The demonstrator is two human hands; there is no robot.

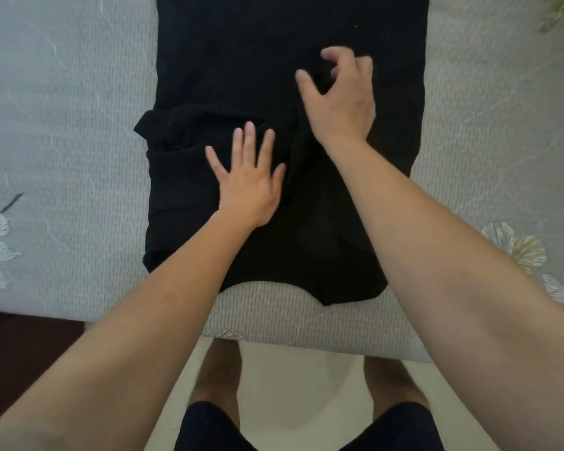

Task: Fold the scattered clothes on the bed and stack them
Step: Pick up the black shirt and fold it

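Head camera, looking down: a black garment (274, 43) lies flat on a pale grey bed (62, 125), running from the middle of the frame up to 12 o'clock, where it leaves the picture. Its near hem sits toward 6 o'clock, close to the mattress edge. At the garment's 9 o'clock side a sleeve (163, 128) is folded inward and bunches a little past the edge.

The left hand (248, 187) rests palm down on the cloth near the centre, its fingers (249, 141) straight and spread wide, pointing to 12 o'clock. The right hand (342, 102) is at about 1 o'clock from the left one, over the cloth, with thumb and fingers curled inward. Black on black, I cannot tell whether they pinch the fabric. A raised crease (295, 157) runs between the two hands.

Printed flowers (518, 249) mark the bedcover at 3 o'clock. At 6 o'clock, a light floor (290, 385) and the person's dark shorts (205, 428).
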